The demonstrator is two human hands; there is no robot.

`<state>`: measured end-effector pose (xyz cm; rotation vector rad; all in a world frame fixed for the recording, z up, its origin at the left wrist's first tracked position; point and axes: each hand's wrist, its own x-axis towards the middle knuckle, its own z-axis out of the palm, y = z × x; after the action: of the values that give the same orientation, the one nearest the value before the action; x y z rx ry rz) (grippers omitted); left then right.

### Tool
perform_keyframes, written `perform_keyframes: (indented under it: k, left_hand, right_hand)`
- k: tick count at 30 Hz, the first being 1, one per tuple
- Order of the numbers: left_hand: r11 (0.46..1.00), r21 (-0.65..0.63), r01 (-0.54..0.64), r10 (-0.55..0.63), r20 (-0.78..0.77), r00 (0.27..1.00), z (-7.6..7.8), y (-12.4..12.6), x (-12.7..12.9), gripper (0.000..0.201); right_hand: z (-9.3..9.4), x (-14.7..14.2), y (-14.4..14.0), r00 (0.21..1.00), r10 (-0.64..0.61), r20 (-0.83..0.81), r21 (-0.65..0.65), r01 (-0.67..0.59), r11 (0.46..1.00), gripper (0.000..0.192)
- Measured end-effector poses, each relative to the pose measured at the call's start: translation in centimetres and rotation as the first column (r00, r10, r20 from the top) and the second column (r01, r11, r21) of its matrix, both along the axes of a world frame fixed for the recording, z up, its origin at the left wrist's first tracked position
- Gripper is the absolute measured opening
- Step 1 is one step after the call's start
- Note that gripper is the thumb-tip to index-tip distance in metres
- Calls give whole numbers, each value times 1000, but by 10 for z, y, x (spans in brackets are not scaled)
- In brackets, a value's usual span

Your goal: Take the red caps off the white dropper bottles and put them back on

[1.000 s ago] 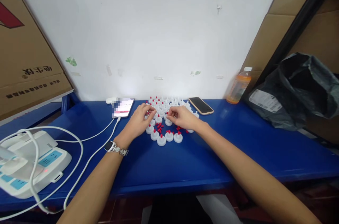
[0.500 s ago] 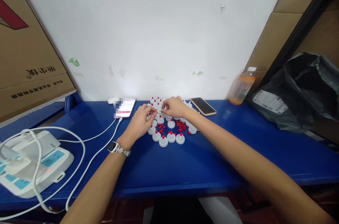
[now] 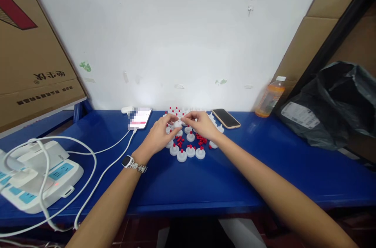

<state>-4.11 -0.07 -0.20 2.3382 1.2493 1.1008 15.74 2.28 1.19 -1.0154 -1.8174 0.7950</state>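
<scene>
The right hand [image 3: 202, 124] has drawn back from the far caps to meet the left hand [image 3: 160, 136]; both pinch one white cap [image 3: 177, 124] (red plug unclear) together.

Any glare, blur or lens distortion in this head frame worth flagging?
Head view: wide-angle bend curves the blue table edge and splays the forearms; the lit phone screen is blurred out; wall evenly lit; the white caps between both hands are small but sharp.
</scene>
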Motion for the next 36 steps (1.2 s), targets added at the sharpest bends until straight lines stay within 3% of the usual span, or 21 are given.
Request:
perform_keyframes:
  k: [2, 5, 7, 10, 16, 21, 23, 25, 28, 32, 36]
  left_hand:
    - [999, -43, 28, -27, 28, 999, 2, -1, 1, 29]
    - [999, -53, 6, -3, 71, 997, 5, -1, 0, 33]
    - [999, -50, 2, 3, 96, 995, 6, -1, -1, 38]
    - [998, -63, 14, -6, 132, 991, 7, -2, -1, 45]
    - [996, -85, 20, -6, 163, 987, 7, -7, 3, 49]
    - [995, -90, 35, -22, 150, 988, 8, -7, 4, 50]
    - [996, -80, 36, -23, 153, 988, 8, -7, 4, 49]
    - [997, -68, 32, -21, 158, 987, 8, -6, 3, 49]
    - [998, -70, 8, 3, 156, 988, 7, -8, 3, 49]
    - [995, -98, -14, 28, 142, 990, 9, -11, 6, 49]
    - [998, -65, 1, 9, 145, 989, 10, -14, 11, 43]
  right_hand:
    - [-3, 3, -7, 999, -31, 26, 6, 31, 1000, 29]
    - [-4, 8, -14, 957, -83, 278, 176, 34, 984, 24]
    - [-3, 10, -18, 870, -93, 484, 283, -55, 958, 17]
    - [-1, 8, -20, 746, -71, 662, 276, -154, 949, 13]
    - [-4, 3, -14, 648, -52, 760, 229, -191, 955, 15]
    - [-8, 0, -10, 650, -43, 759, 243, -222, 944, 12]
    - [-7, 1, -10, 712, -40, 701, 266, -210, 941, 11]
    - [-6, 2, -11, 832, -16, 554, 272, -163, 949, 8]
    - [-4, 5, -10, 988, 46, 147, 139, -67, 988, 9]
    - [-6, 3, -9, 947, 69, -314, -78, -98, 992, 29]
    - [-9, -6, -10, 901, 22, -433, -193, -117, 974, 36]
